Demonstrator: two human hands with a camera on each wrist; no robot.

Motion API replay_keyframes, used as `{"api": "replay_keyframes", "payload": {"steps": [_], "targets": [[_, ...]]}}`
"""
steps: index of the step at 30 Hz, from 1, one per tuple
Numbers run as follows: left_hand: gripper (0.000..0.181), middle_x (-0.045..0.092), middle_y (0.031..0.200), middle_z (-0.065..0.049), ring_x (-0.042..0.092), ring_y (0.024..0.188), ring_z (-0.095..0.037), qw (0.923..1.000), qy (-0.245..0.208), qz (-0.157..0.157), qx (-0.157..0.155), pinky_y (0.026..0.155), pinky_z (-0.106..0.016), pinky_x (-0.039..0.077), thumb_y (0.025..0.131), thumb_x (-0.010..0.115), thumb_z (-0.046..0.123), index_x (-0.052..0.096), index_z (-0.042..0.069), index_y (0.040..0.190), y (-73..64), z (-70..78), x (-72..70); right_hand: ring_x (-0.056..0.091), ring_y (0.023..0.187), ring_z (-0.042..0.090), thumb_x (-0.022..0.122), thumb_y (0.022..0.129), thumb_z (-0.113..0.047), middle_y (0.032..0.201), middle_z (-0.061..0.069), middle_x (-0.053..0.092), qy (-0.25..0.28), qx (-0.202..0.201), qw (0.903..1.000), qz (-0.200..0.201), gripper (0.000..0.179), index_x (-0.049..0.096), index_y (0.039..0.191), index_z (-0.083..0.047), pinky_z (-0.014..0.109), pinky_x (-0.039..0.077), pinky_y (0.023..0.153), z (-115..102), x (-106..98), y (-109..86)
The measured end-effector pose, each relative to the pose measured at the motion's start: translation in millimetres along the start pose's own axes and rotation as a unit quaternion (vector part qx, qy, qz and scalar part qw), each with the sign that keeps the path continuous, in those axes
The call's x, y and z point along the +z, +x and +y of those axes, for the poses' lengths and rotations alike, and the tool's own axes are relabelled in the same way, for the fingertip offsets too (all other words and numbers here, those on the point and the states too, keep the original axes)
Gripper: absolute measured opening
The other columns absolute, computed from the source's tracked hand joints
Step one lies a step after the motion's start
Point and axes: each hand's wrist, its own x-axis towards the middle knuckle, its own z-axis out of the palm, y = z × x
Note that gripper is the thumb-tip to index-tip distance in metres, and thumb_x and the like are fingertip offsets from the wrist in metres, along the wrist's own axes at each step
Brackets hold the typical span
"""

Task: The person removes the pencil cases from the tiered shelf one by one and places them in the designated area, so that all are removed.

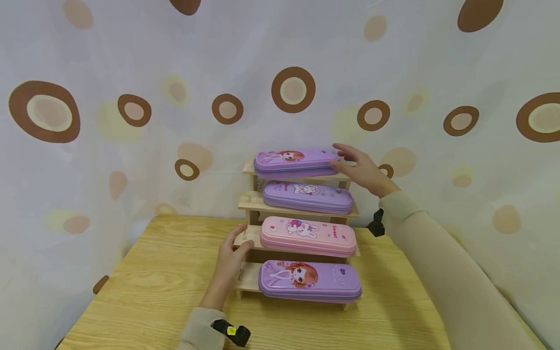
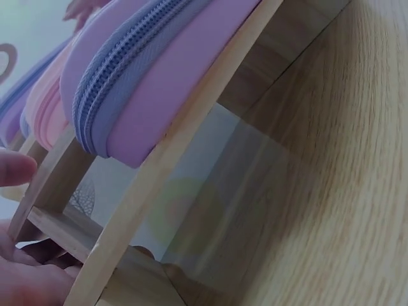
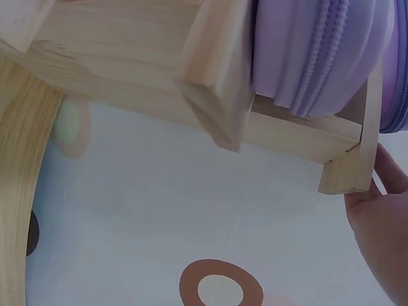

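Four-tiered in steps, a wooden rack [image 1: 250,200] bears a pencil case on each board. The top case [image 1: 306,158] is purple with a girl picture. Below it lies a lilac rabbit case [image 1: 302,189], then a pink "Sweet" case [image 1: 306,228] and a purple girl case [image 1: 280,279] lowest. My left hand [image 1: 229,255] grips the left end of the second-lowest board, thumb above and fingers beneath in the left wrist view. At the top case's right end is my right hand [image 1: 360,167], fingers extended, close by the top board's end in the right wrist view.
The rack stands on a wood-grain table [image 1: 166,272]. Behind it hangs a pale cloth [image 1: 253,48] with brown rings and dots. A black strap mount [image 1: 232,331] sits on the left wrist, another [image 1: 376,223] on the right.
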Motion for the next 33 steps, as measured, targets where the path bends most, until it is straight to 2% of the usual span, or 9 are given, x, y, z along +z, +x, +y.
{"api": "replay_keyframes", "payload": {"steps": [5,8,13,15,17,18,24,25,33], "targets": [[0.052,0.037,0.154,-0.014,0.028,0.142,-0.030,1.0000,0.003,-0.001,0.009,0.117,-0.050,0.020,0.093,0.063,0.008,0.049,0.005,0.144,0.4,-0.5,2.1,0.032,0.137,0.040,0.062,0.098,-0.028,0.155,0.022,0.029,-0.009,0.023,0.9988,-0.042,0.072,0.025,0.157,-0.010,0.058,0.030,0.111,-15,0,0.5],[0.053,0.036,0.154,-0.016,0.023,0.145,-0.032,0.9999,0.010,-0.002,0.006,0.118,-0.052,0.015,0.094,0.063,0.010,0.047,0.004,0.144,0.1,3.1,2.4,0.037,0.131,0.040,0.061,0.099,-0.026,0.152,0.024,0.032,-0.022,0.031,0.9974,-0.061,0.074,0.020,0.158,-0.007,0.056,0.032,0.110,-27,0,-1.0],[0.051,0.036,0.153,-0.022,0.025,0.144,-0.037,0.9998,0.019,0.001,0.003,0.117,-0.054,0.018,0.093,0.061,0.004,0.047,-0.002,0.142,-8.5,25.2,5.6,0.028,0.141,0.041,0.062,0.099,-0.027,0.156,0.027,0.024,-0.040,0.029,0.9956,-0.079,0.079,0.014,0.158,-0.006,0.055,0.023,0.115,-34,4,0.4],[0.051,0.037,0.152,-0.023,0.026,0.143,-0.037,0.9998,0.017,0.005,0.004,0.117,-0.054,0.019,0.093,0.060,0.002,0.048,-0.004,0.141,-12.5,32.7,7.1,0.021,0.145,0.041,0.063,0.098,-0.025,0.158,0.026,0.020,-0.043,0.028,0.9957,-0.077,0.079,0.016,0.158,-0.006,0.055,0.019,0.117,-34,6,1.0],[0.050,0.037,0.151,-0.023,0.026,0.143,-0.037,0.9999,0.012,0.010,0.002,0.117,-0.053,0.020,0.093,0.060,0.002,0.048,-0.004,0.141,-13.9,35.0,8.0,0.021,0.145,0.040,0.065,0.096,-0.023,0.158,0.025,0.021,-0.045,0.029,0.9963,-0.068,0.079,0.019,0.157,-0.005,0.055,0.019,0.117,-34,8,0.6],[0.050,0.038,0.151,-0.023,0.026,0.143,-0.037,0.9999,0.012,0.010,0.002,0.117,-0.053,0.020,0.093,0.060,0.001,0.048,-0.004,0.141,-14.1,34.7,8.1,0.024,0.144,0.039,0.067,0.096,-0.025,0.158,0.023,0.024,-0.046,0.028,0.9968,-0.059,0.079,0.022,0.157,-0.007,0.054,0.020,0.117,-29,8,2.4],[0.051,0.037,0.154,-0.016,0.025,0.144,-0.033,0.9998,0.013,0.010,0.008,0.117,-0.053,0.020,0.095,0.061,0.008,0.048,0.004,0.144,-1.8,3.5,6.0,0.042,0.133,0.034,0.072,0.089,-0.042,0.153,0.016,0.037,-0.053,0.029,0.9980,-0.020,0.083,0.029,0.157,-0.020,0.052,0.034,0.110,11,8,13.7],[0.051,0.037,0.154,-0.015,0.025,0.144,-0.032,0.9998,0.013,0.011,0.010,0.117,-0.053,0.020,0.095,0.061,0.009,0.049,0.006,0.144,-0.2,-1.0,5.9,0.043,0.131,0.034,0.072,0.089,-0.042,0.153,0.015,0.038,-0.051,0.031,0.9981,-0.016,0.083,0.030,0.157,-0.020,0.052,0.037,0.109,10,8,12.0],[0.051,0.039,0.153,-0.015,0.026,0.144,-0.031,0.9996,0.011,0.019,0.020,0.118,-0.052,0.017,0.095,0.062,0.008,0.049,0.005,0.144,-2.4,-2.9,4.8,0.053,0.115,0.031,0.074,0.088,-0.038,0.151,0.013,0.042,-0.037,0.012,0.9991,0.017,0.082,0.032,0.156,-0.017,0.042,0.047,0.092,9,4,-2.6]]}}
